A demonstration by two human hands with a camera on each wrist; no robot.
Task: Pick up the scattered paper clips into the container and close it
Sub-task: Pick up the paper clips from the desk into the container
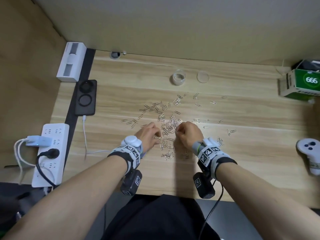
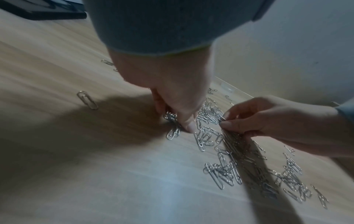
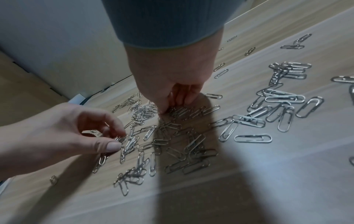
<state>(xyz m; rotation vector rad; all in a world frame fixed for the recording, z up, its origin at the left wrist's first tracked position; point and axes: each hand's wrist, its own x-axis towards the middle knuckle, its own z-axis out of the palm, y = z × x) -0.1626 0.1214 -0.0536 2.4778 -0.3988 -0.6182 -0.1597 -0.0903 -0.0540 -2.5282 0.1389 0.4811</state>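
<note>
Several silver paper clips point(image 1: 167, 129) lie scattered over the wooden desk point(image 1: 251, 153), thickest between my two hands. My left hand point(image 1: 158, 135) is down on the pile, and its thumb and fingers pinch a small bunch of clips point(image 2: 173, 121). My right hand point(image 1: 178, 129), close beside it, pinches clips between thumb and forefinger point(image 2: 223, 120). In the right wrist view the right hand point(image 3: 168, 108) has its fingertips in the clips and the left hand point(image 3: 118, 141) is at the lower left. A clear round container point(image 1: 179, 77) stands open far behind the pile, with its lid point(image 1: 203, 76) lying to its right.
A black phone point(image 1: 86, 97) and its white cable point(image 1: 84, 134) lie at the left. Nearer the left edge are a white power strip point(image 1: 50, 155) and a white box point(image 1: 71, 61). A green carton point(image 1: 301, 82) and a white controller point(image 1: 310, 155) sit at the right.
</note>
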